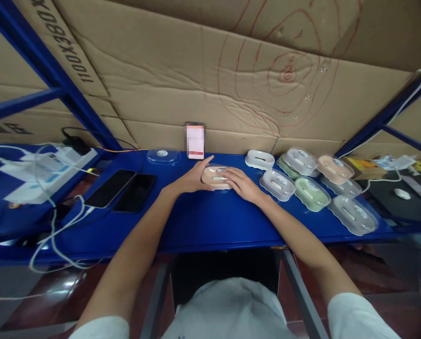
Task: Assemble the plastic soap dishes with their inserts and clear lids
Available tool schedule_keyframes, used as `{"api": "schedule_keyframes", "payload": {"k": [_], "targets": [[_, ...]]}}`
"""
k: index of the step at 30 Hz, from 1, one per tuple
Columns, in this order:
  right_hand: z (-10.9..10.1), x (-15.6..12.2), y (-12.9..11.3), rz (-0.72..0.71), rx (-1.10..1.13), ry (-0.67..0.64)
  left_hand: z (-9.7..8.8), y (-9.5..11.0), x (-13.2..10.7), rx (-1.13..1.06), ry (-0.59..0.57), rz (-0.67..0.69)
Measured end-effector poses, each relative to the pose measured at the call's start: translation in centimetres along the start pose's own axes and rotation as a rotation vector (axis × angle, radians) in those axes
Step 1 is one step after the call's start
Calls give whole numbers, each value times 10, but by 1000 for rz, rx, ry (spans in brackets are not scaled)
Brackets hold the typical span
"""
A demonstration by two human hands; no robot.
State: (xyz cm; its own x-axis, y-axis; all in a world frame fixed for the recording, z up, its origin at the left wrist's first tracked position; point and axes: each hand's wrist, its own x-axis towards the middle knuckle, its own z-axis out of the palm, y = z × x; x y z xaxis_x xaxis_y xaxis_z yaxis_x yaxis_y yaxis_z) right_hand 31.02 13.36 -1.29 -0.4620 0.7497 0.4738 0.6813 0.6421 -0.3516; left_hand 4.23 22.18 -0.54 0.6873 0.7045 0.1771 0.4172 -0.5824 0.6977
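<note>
A peach soap box with a clear lid [215,177] lies in the middle of the blue shelf [210,221]. My left hand [192,178] wraps round its left end, fingers curled against the side. On its right end rests my right hand [241,183], with the fingers pressed down on the lid. Both hands grip the same box.
Several more lidded soap boxes, white, green and peach [312,176], sit to the right. A clear lid [163,156] and an upright phone [195,141] stand behind. Two dark phones [123,189] and white cables [55,226] lie at the left. Cardboard lines the back.
</note>
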Motion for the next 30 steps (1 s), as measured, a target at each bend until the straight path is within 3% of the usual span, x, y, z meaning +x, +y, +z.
{"api": "schedule_keyframes", "payload": {"k": [4,12,21,25,30], "targets": [[2,-1,2,-74,-49,-40,1,-2,1,51,6,1],[6,-6,10,-78,-69,-130,0,-7,1,87,15,7],[4,-1,0,-26,11,-29,4,-1,0,69,40,29],[0,4,9,98,-65,4,2,3,0,55,37,19],[-19,7,49,379,-241,161,12,12,8,113,87,-46]]}}
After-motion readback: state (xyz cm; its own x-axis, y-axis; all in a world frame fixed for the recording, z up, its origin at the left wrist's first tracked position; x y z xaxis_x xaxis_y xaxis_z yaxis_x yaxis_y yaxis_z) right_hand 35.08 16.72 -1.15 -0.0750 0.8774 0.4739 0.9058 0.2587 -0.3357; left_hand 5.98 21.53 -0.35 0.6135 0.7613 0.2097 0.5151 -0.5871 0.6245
